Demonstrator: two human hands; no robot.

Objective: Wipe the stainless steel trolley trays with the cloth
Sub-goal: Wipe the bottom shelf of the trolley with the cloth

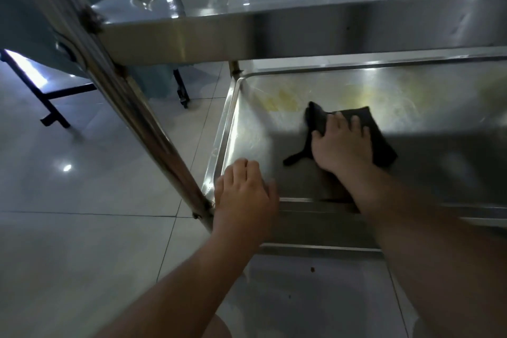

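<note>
A stainless steel trolley fills the view. Its upper tray (pixel 301 33) runs across the top, and the lower tray (pixel 411 107) lies beneath it with yellowish smears on its floor. A black cloth (pixel 381 143) lies flat on the lower tray, left of its middle. My right hand (pixel 341 143) presses down on the cloth with fingers spread over it. My left hand (pixel 244 195) rests on the lower tray's near left corner, fingers curled over the rim beside the trolley's upright post (pixel 129 107).
Glossy white floor tiles (pixel 82 173) spread to the left and below the trolley. A black metal frame (pixel 52 107) and a black caster leg (pixel 182 90) stand on the floor behind the post. White containers sit on the upper tray at the far right.
</note>
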